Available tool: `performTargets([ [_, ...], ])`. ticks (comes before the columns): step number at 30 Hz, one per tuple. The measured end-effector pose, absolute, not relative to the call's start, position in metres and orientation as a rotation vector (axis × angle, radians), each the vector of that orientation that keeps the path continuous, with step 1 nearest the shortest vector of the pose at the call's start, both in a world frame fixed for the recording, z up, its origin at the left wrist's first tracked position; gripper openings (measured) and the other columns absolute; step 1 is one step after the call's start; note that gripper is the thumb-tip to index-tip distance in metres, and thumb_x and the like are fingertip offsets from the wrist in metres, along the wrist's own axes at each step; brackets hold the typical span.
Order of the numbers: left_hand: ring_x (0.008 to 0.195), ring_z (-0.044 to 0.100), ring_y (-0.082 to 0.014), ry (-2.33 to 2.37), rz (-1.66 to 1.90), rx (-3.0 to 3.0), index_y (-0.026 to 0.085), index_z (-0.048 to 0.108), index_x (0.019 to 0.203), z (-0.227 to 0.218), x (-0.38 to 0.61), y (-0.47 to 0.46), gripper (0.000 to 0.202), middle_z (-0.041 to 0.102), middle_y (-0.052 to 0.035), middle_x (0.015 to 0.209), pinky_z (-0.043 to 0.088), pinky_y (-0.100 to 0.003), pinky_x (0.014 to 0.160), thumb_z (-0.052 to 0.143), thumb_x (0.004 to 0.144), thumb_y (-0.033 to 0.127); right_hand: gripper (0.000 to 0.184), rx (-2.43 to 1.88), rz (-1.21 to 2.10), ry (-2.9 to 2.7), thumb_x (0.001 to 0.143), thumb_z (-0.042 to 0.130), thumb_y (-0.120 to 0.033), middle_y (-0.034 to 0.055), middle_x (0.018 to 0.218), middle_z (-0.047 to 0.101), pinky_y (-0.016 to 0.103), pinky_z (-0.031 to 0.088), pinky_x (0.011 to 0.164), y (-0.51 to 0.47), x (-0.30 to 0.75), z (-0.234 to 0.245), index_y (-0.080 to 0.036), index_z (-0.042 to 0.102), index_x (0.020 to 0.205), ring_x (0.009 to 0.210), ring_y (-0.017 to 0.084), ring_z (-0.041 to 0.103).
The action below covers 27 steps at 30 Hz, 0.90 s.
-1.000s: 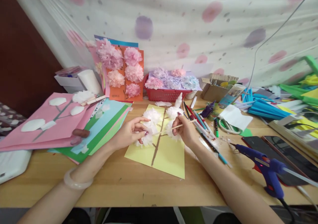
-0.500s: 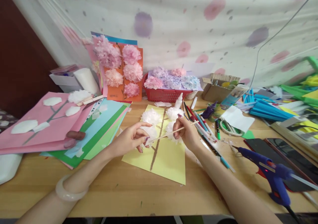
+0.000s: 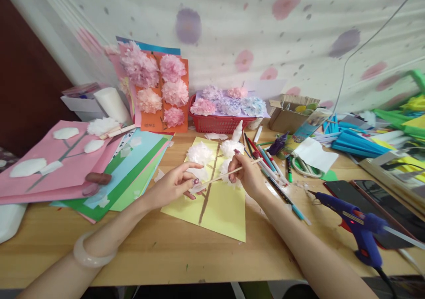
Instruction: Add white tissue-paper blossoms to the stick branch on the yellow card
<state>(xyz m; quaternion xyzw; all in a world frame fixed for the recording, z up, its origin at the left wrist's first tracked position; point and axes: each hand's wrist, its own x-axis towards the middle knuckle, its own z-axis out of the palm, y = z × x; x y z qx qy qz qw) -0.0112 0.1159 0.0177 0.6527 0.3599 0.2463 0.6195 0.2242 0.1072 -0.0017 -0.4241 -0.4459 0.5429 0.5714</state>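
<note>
While the right hand (image 3: 247, 173) pinches a thin stick (image 3: 226, 175), its far end slants down to the left hand (image 3: 174, 182), whose thumb and fingers curl near a whitish bit (image 3: 198, 187); whether they grip it, I cannot tell. Beneath both hands lies a yellow sheet (image 3: 226, 215), with white puffs (image 3: 200, 153) just beyond the left fingers. Pens (image 3: 282, 193) lie just right of the right hand.

Through the head camera I record a pale brown, wood-grained table (image 3: 139, 254). On it I find a rectangular yellow paper sheet (image 3: 226, 217), centrally placed; left, a fanned stack of green and blue paper (image 3: 133, 170); behind, a red perforated plastic basket (image 3: 215, 124); right, slim multicoloured pens (image 3: 278, 188), a blue pistol-shaped plastic glue gun (image 3: 338, 205) and two flat black phones (image 3: 378, 197).
</note>
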Motion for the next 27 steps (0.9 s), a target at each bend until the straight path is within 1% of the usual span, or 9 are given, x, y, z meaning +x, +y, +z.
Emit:
performTargets([
  [2, 0.088, 0.069, -0.0217, 0.815, 0.563, 1.487, 0.018, 0.045, 0.129, 0.0175, -0.0128, 0.1167, 0.051, 0.071, -0.0060, 0.090, 0.056, -0.035, 0.072, 0.061, 0.084, 0.037, 0.049, -1.016, 1.258, -1.042, 0.088, 0.053, -0.046, 0.0036, 0.040, 0.055, 0.022, 0.040, 0.041, 0.1075, 0.2247, -0.0019, -0.016, 0.061, 0.051, 0.037, 0.011, 0.048],
  [5, 0.092, 0.069, -0.0211, 0.758, 0.545, 1.512, 0.019, 0.042, 0.131, 0.0154, -0.0146, 0.1189, 0.058, 0.072, -0.0085, 0.097, 0.052, -0.034, 0.078, 0.067, 0.080, 0.032, 0.048, -1.037, 1.237, -1.028, 0.087, 0.054, -0.046, 0.0036, 0.041, 0.055, 0.022, 0.041, 0.042, 0.1076, 0.2247, -0.0010, -0.016, 0.061, 0.051, 0.037, 0.011, 0.048],
  [8, 0.092, 0.069, -0.0205, 0.752, 0.575, 1.524, 0.017, 0.043, 0.128, 0.0118, -0.0143, 0.1206, 0.059, 0.072, -0.0081, 0.094, 0.050, -0.035, 0.081, 0.071, 0.077, 0.029, 0.047, -1.040, 1.243, -1.004, 0.085, 0.056, -0.048, 0.0035, 0.042, 0.056, 0.022, 0.041, 0.041, 0.1076, 0.2235, 0.0015, -0.016, 0.061, 0.052, 0.038, 0.011, 0.050],
  [11, 0.089, 0.070, -0.0199, 0.783, 0.617, 1.505, 0.017, 0.045, 0.125, 0.0094, -0.0130, 0.1214, 0.056, 0.073, -0.0069, 0.091, 0.050, -0.036, 0.084, 0.071, 0.077, 0.029, 0.047, -0.993, 1.248, -0.934, 0.083, 0.056, -0.046, 0.0020, 0.038, 0.051, 0.022, 0.037, 0.039, 0.1091, 0.2233, 0.0042, -0.017, 0.057, 0.046, 0.036, 0.010, 0.047],
  [14, 0.088, 0.070, -0.0189, 0.784, 0.647, 1.500, 0.016, 0.045, 0.125, 0.0092, -0.0123, 0.1215, 0.055, 0.072, -0.0062, 0.091, 0.051, -0.036, 0.085, 0.070, 0.077, 0.028, 0.048, -0.975, 1.191, -0.834, 0.083, 0.053, -0.044, -0.0003, 0.033, 0.043, 0.021, 0.031, 0.035, 0.1119, 0.2260, 0.0040, -0.019, 0.050, 0.042, 0.031, 0.009, 0.039],
  [16, 0.088, 0.069, -0.0182, 0.779, 0.663, 1.504, 0.016, 0.043, 0.128, 0.0103, -0.0121, 0.1209, 0.058, 0.072, -0.0060, 0.091, 0.051, -0.035, 0.084, 0.069, 0.078, 0.027, 0.048, -1.017, 1.147, -0.799, 0.084, 0.051, -0.043, -0.0011, 0.032, 0.041, 0.022, 0.028, 0.035, 0.1133, 0.2285, 0.0020, -0.020, 0.049, 0.043, 0.031, 0.009, 0.037],
  [21, 0.086, 0.068, -0.0171, 0.830, 0.693, 1.546, 0.018, 0.040, 0.136, 0.0153, -0.0107, 0.1171, 0.068, 0.069, -0.0044, 0.094, 0.051, -0.034, 0.082, 0.070, 0.076, 0.026, 0.045, -1.061, 1.130, -0.853, 0.085, 0.051, -0.047, -0.0021, 0.036, 0.044, 0.023, 0.031, 0.037, 0.1129, 0.2308, -0.0019, -0.022, 0.046, 0.048, 0.032, 0.010, 0.038],
  [24, 0.083, 0.068, -0.0156, 0.837, 0.716, 1.532, 0.019, 0.040, 0.135, 0.0162, -0.0097, 0.1157, 0.067, 0.066, -0.0033, 0.096, 0.051, -0.034, 0.082, 0.069, 0.075, 0.025, 0.044, -1.057, 1.120, -0.867, 0.086, 0.050, -0.048, -0.0019, 0.035, 0.044, 0.024, 0.033, 0.037, 0.1121, 0.2306, -0.0020, -0.023, 0.045, 0.050, 0.032, 0.011, 0.037],
  [27, 0.083, 0.067, -0.0154, 0.824, 0.738, 1.525, 0.020, 0.040, 0.133, 0.0151, -0.0094, 0.1156, 0.064, 0.064, -0.0022, 0.094, 0.051, -0.034, 0.083, 0.068, 0.076, 0.024, 0.045, -1.069, 1.103, -0.887, 0.086, 0.050, -0.050, -0.0021, 0.035, 0.044, 0.025, 0.033, 0.037, 0.1118, 0.2308, -0.0030, -0.024, 0.043, 0.050, 0.032, 0.011, 0.039],
])
